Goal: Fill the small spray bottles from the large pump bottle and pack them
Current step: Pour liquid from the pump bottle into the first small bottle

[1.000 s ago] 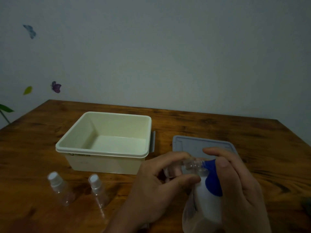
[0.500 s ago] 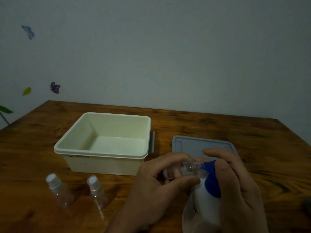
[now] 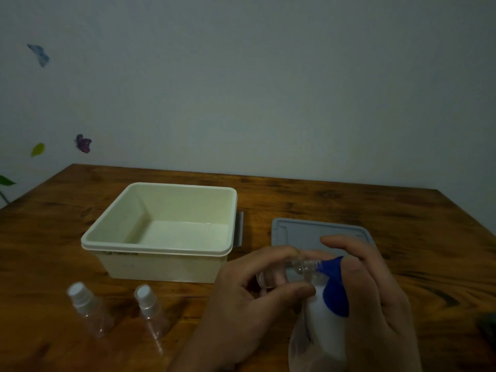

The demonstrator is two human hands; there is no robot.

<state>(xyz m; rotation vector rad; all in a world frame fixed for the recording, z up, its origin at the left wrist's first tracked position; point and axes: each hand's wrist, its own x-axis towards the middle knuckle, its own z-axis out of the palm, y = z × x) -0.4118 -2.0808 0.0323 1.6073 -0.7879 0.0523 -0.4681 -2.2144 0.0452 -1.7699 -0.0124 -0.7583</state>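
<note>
My left hand point(image 3: 249, 304) holds a small clear spray bottle point(image 3: 292, 271) sideways, its open neck against the blue nozzle of the large pump bottle point(image 3: 326, 326). My right hand point(image 3: 375, 299) wraps the white pump bottle, with fingers over its blue pump head. Two more small clear bottles with white caps stand on the table at the lower left, one further left point(image 3: 87, 307) and one nearer the middle point(image 3: 151, 308). A cream plastic box point(image 3: 161, 249) stands open behind them with nothing inside.
A grey lid point(image 3: 300, 232) lies flat on the wooden table point(image 3: 416, 237) to the right of the box, partly behind my hands. A dark object point(image 3: 488, 324) shows at the right edge. A wall with butterfly stickers is behind the table.
Both hands keep their hold on the bottles in the same spot. The view has shifted a little; nothing else has moved.
</note>
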